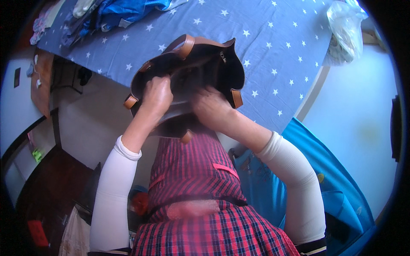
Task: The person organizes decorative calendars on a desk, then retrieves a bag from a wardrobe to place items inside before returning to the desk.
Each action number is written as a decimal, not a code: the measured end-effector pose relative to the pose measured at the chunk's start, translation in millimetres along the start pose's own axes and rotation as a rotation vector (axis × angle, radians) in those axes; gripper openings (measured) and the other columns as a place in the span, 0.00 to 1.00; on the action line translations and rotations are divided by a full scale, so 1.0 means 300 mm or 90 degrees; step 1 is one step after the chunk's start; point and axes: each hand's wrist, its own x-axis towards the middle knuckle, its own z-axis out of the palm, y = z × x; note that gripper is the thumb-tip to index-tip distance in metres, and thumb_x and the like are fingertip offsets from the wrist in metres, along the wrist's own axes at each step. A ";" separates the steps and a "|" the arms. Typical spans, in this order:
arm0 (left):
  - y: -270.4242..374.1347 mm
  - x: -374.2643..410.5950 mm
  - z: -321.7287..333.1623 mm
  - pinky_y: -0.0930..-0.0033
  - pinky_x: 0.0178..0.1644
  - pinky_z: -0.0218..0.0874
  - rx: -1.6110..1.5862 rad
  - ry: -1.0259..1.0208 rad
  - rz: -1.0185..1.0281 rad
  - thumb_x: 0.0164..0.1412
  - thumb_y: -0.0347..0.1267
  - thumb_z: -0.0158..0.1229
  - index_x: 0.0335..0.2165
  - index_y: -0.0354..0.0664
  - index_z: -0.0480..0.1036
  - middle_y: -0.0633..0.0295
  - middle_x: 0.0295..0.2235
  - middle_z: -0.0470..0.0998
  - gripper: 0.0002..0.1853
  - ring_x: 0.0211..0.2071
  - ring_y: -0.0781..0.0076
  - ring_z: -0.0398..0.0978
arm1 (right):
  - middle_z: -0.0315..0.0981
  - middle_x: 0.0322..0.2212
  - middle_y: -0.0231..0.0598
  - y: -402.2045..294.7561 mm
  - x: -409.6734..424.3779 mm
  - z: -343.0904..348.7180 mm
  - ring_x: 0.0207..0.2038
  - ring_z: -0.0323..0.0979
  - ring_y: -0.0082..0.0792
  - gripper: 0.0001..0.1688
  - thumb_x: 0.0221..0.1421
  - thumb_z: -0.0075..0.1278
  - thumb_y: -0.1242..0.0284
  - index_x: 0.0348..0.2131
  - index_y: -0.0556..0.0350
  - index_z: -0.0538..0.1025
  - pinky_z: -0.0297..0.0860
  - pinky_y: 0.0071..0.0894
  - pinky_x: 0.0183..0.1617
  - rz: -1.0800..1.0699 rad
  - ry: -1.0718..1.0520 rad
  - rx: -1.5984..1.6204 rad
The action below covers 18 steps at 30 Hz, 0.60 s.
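A dark-lined handbag (237, 70) with brown leather straps stands open-mouthed at the edge of a bed spread with a blue star-print sheet (266, 32). My left hand (157, 92) is inside the bag's mouth at the left, fingers curled; whatever its fingertips touch is hidden. Inside the right part of the mouth is my right hand (211, 104), blurred, with its fingers partly hidden. Between the hands a greyish, shiny surface shows inside the bag. A small metal zip pull (223, 56) hangs on the lining at the upper right.
Blue clothing (128, 12) lies bunched on the bed at the upper left. A clear plastic bag (346, 32) with contents sits at the upper right. Blue fabric (320, 166) hangs at the right below the bed. A wooden panel (41, 83) stands at the left.
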 end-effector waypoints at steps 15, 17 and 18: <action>0.055 -0.011 0.021 0.49 0.35 0.64 0.005 -0.016 -0.026 0.47 0.20 0.45 0.30 0.32 0.67 0.39 0.25 0.72 0.08 0.30 0.40 0.71 | 0.73 0.36 0.35 0.025 0.409 0.188 0.41 0.71 0.32 0.14 0.48 0.44 0.72 0.35 0.47 0.76 0.66 0.31 0.42 0.292 0.011 0.035; 0.038 -0.013 0.036 0.49 0.35 0.64 0.014 -0.018 -0.040 0.47 0.20 0.46 0.29 0.32 0.68 0.39 0.24 0.72 0.07 0.30 0.41 0.72 | 0.73 0.36 0.35 0.035 0.429 0.225 0.40 0.71 0.32 0.13 0.48 0.44 0.72 0.35 0.47 0.76 0.66 0.31 0.42 0.269 0.134 0.008; 0.026 -0.021 0.041 0.49 0.35 0.64 0.011 -0.020 -0.054 0.46 0.20 0.46 0.29 0.32 0.68 0.39 0.24 0.72 0.07 0.30 0.41 0.72 | 0.73 0.36 0.36 0.026 0.445 0.243 0.40 0.71 0.32 0.13 0.48 0.44 0.73 0.34 0.48 0.76 0.66 0.30 0.41 0.251 0.176 0.000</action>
